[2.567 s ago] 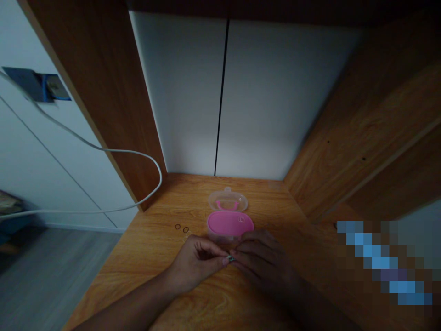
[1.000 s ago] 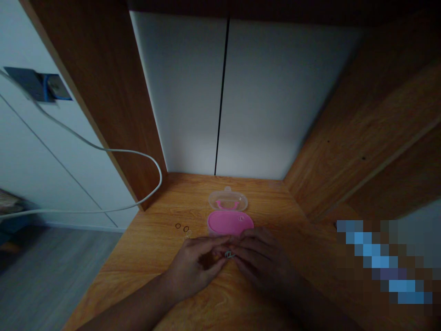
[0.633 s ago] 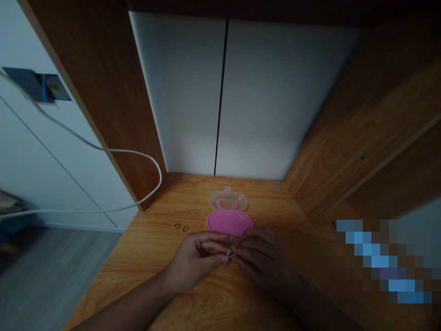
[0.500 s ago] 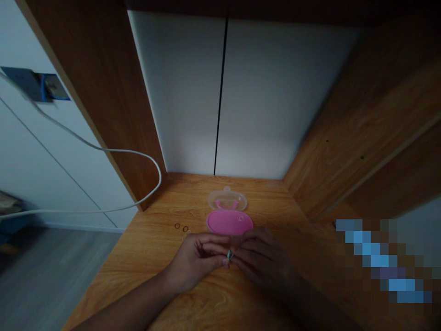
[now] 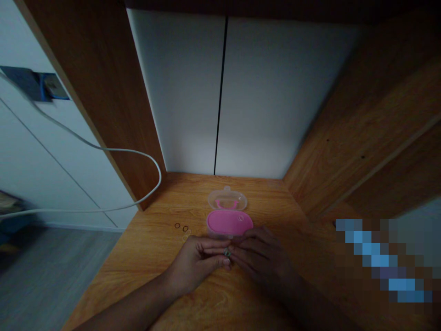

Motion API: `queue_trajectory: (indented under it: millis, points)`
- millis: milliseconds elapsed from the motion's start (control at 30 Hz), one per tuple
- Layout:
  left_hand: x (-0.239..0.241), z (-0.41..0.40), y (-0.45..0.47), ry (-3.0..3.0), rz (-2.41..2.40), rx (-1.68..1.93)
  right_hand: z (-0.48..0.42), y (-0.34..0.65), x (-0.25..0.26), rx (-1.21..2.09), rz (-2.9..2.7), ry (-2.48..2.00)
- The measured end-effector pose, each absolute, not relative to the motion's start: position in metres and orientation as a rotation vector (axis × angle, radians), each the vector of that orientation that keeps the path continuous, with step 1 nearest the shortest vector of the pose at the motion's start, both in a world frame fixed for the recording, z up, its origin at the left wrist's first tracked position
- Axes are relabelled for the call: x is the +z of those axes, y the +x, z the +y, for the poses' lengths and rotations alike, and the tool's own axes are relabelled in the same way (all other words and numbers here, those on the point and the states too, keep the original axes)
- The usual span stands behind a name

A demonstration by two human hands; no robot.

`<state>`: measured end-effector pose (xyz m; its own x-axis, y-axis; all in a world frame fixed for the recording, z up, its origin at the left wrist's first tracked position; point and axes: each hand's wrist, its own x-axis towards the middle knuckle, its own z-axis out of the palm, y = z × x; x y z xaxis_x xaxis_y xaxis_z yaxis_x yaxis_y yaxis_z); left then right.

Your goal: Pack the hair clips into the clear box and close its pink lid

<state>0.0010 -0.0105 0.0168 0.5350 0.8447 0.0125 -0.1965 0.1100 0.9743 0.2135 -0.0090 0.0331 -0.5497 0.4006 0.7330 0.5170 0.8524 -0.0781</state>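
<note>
My left hand (image 5: 198, 263) is closed, its thumb and fingertips pinched together. Between those fingertips and my right hand (image 5: 267, 253) sits a small green band (image 5: 227, 252), looped like a hair elastic. The fingers of my right hand are bent and press against the band from the other side. Just beyond both hands lies an oval case with a pink inner panel (image 5: 229, 222). Its clear lid (image 5: 227, 198), fitted with a pink handle, is tipped back away from me. My right fingers overlap the near right edge of the case.
On the wooden tabletop (image 5: 144, 253) left of the case lie two dark bands (image 5: 185, 228) and some pale yellow ones (image 5: 187, 234). A white cable (image 5: 131, 151) loops in from the left. White panels (image 5: 193, 101) and wooden sides enclose the back. A blurred patch covers the lower right.
The green band has turned and shows as a rounder loop, slightly higher and to the left. My fingertips have shifted a little around it. The case has stayed put.
</note>
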Motion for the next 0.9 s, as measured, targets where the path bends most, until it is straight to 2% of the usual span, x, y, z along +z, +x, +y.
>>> queue_trajectory:
  millis: [533, 900]
  points:
    - [0.015, -0.011, 0.003, 1.331, 0.730, 0.821, -0.012, 0.209, 0.034, -0.055, -2.322, -0.728]
    - [0.012, -0.010, 0.002, 1.286, 0.659, 0.836, -0.009, 0.212, 0.032, -0.089, -2.334, -0.700]
